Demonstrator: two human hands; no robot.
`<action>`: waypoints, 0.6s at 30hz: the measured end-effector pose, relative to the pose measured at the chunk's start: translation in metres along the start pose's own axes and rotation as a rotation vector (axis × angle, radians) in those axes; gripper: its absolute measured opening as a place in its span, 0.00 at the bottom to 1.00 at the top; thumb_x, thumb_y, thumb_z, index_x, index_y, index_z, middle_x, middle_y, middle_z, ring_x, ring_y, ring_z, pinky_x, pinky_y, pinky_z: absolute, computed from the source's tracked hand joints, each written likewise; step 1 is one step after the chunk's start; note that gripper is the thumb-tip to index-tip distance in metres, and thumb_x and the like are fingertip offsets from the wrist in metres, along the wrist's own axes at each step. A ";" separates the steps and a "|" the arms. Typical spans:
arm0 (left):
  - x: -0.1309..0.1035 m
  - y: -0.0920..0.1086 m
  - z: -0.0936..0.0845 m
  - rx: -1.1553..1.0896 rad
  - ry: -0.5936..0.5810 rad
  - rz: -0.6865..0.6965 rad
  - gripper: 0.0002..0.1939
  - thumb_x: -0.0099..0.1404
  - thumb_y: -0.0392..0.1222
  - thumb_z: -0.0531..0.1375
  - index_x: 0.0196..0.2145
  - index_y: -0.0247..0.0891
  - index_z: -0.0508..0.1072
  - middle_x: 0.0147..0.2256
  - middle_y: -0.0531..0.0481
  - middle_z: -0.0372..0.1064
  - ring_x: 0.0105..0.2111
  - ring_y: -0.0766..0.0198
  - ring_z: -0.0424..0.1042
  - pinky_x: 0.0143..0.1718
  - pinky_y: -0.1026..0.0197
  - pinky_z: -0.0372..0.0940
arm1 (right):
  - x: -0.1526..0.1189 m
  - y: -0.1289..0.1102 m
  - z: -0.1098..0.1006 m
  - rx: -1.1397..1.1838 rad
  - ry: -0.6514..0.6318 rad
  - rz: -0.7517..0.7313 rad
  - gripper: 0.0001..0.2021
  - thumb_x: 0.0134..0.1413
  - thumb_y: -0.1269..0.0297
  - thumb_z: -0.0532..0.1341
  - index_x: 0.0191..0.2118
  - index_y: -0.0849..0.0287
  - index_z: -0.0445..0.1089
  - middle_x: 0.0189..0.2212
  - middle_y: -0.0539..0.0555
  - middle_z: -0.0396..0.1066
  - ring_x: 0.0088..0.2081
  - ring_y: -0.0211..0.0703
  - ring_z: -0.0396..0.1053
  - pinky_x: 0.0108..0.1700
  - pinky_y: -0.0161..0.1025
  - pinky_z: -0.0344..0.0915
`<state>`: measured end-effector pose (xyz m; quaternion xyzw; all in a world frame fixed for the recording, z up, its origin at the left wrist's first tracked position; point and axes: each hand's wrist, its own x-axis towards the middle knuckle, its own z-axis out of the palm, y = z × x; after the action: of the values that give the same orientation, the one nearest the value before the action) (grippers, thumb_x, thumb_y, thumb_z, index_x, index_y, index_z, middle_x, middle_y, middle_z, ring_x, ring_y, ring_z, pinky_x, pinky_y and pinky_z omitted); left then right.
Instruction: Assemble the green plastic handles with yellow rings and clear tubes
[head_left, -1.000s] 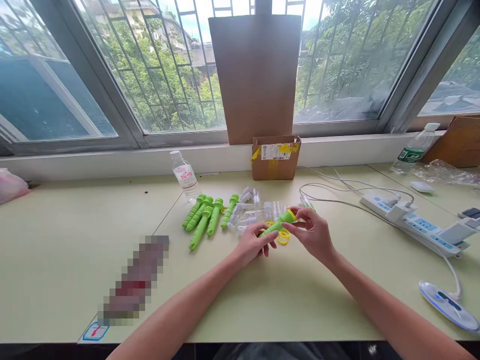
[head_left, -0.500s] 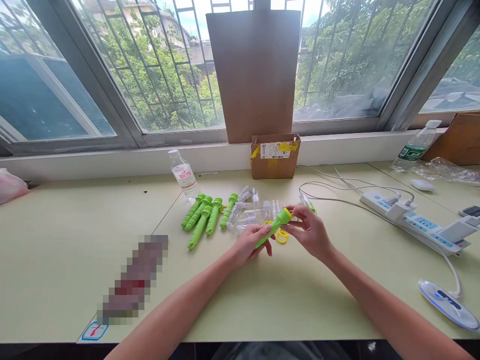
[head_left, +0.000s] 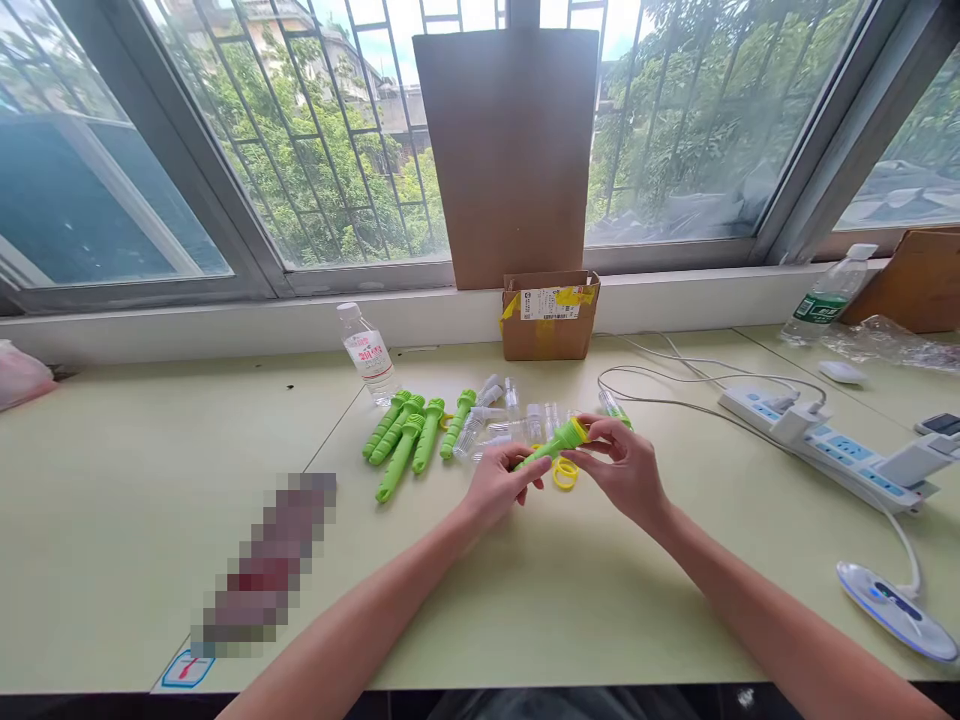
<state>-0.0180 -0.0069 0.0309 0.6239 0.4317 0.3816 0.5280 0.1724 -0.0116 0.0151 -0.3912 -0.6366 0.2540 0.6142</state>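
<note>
The left hand (head_left: 498, 484) has its grip closed around the lower part of a green, tapered plastic tube (head_left: 558, 443), tilted above the pale green bench (head_left: 600, 600). The right hand (head_left: 628, 468) pinches the tube's upper end at its round yellow rim (head_left: 579, 430), near loose yellow plastic rings (head_left: 565, 487).

Green tube (head_left: 556, 443), yellow ring (head_left: 578, 430), brown box (head_left: 546, 342)

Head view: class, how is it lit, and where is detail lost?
Head view: daylight through the windows bleaches parts of the sky nearly white; head view: the upright cardboard sheet looks dark against that glare; head view: coarse pixelation masks one item on the table; head view: the clear plastic tubes overlap, blurring their outlines together.
</note>
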 end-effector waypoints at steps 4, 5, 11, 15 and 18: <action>0.000 -0.005 0.002 0.030 -0.044 -0.010 0.21 0.59 0.58 0.59 0.33 0.35 0.73 0.19 0.56 0.62 0.15 0.74 0.53 0.16 0.68 0.48 | 0.001 0.003 0.000 0.015 -0.023 0.020 0.14 0.46 0.61 0.70 0.32 0.56 0.63 0.43 0.55 0.70 0.45 0.48 0.72 0.44 0.49 0.77; 0.000 -0.006 0.003 0.016 -0.068 -0.017 0.21 0.60 0.59 0.58 0.32 0.35 0.73 0.18 0.57 0.60 0.15 0.74 0.52 0.16 0.68 0.47 | 0.002 0.003 0.000 0.025 -0.040 0.027 0.14 0.46 0.61 0.70 0.33 0.56 0.63 0.43 0.55 0.69 0.45 0.48 0.72 0.44 0.49 0.77; -0.001 -0.005 -0.001 -0.103 -0.177 -0.117 0.25 0.61 0.63 0.54 0.31 0.35 0.70 0.17 0.59 0.50 0.16 0.74 0.45 0.17 0.68 0.39 | 0.005 0.002 -0.004 0.065 -0.145 0.033 0.16 0.46 0.60 0.69 0.34 0.55 0.61 0.44 0.55 0.68 0.44 0.46 0.72 0.46 0.49 0.76; 0.001 -0.003 -0.006 -0.166 -0.238 -0.165 0.25 0.60 0.64 0.54 0.33 0.35 0.69 0.17 0.59 0.50 0.16 0.74 0.42 0.17 0.68 0.36 | 0.004 0.000 -0.004 0.054 -0.131 0.024 0.14 0.48 0.59 0.68 0.33 0.55 0.61 0.44 0.55 0.69 0.44 0.46 0.72 0.45 0.49 0.76; 0.001 -0.003 -0.007 -0.177 -0.250 -0.168 0.25 0.60 0.63 0.55 0.32 0.35 0.69 0.16 0.60 0.50 0.15 0.75 0.42 0.16 0.68 0.36 | 0.004 -0.002 -0.003 0.034 -0.112 0.005 0.14 0.48 0.58 0.68 0.32 0.55 0.62 0.44 0.55 0.70 0.43 0.47 0.73 0.44 0.50 0.76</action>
<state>-0.0243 -0.0031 0.0293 0.5792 0.3780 0.2924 0.6604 0.1748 -0.0100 0.0187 -0.3673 -0.6647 0.2878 0.5835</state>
